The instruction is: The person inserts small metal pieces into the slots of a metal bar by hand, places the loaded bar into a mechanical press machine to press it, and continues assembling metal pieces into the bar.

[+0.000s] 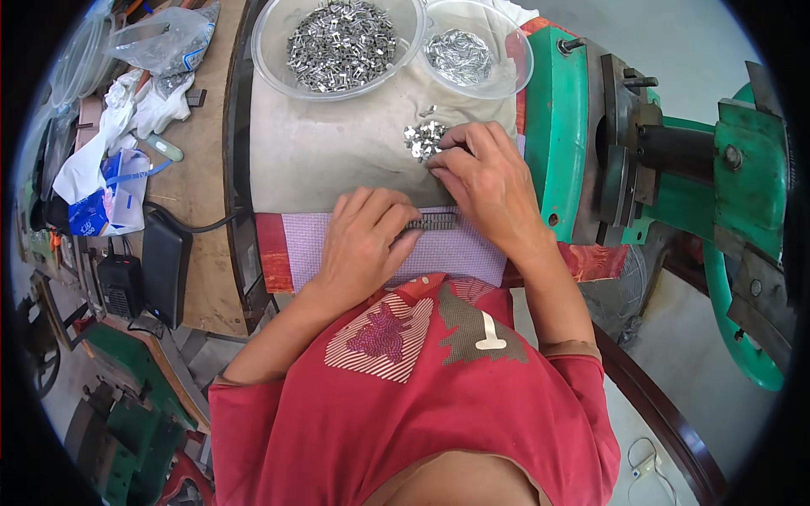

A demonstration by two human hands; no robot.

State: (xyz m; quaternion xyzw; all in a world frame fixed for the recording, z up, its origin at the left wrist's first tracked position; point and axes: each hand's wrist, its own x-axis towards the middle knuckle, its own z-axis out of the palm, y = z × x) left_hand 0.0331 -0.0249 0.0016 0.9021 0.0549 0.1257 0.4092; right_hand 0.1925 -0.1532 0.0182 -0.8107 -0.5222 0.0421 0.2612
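Observation:
My left hand [369,234] is closed, fingers bent, around the left end of a short dark metal bar [439,221] with rows of notches. The bar lies level over a lilac woven mat [316,244], and its left part is hidden by my fingers. My right hand [489,175] reaches to the edge of a small heap of shiny bent metal pieces [423,139] on a grey-beige cloth [329,152]. Its thumb and index finger are pinched together; whatever sits between them is too small or hidden to tell.
Behind the heap stand a large clear tub [260,51] of small metal clips and a smaller clear tub [525,63] of thin metal pieces. A green machine [557,135] borders the right side. On the left, a wooden table [202,169] carries plastic bags, tissues and a black box [164,270].

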